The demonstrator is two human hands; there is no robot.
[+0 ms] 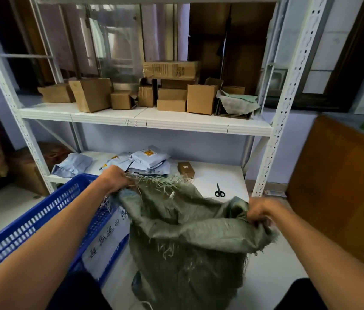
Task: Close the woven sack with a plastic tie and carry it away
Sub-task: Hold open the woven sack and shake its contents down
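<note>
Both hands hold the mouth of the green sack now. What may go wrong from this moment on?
1. The sack rim is badly frayed where the left hand grips it; strands may tear out and the grip may slip.
2. Both hands are occupied, the right hand too, and no tie is visible; releasing one side may let the mouth fall open.
</note>
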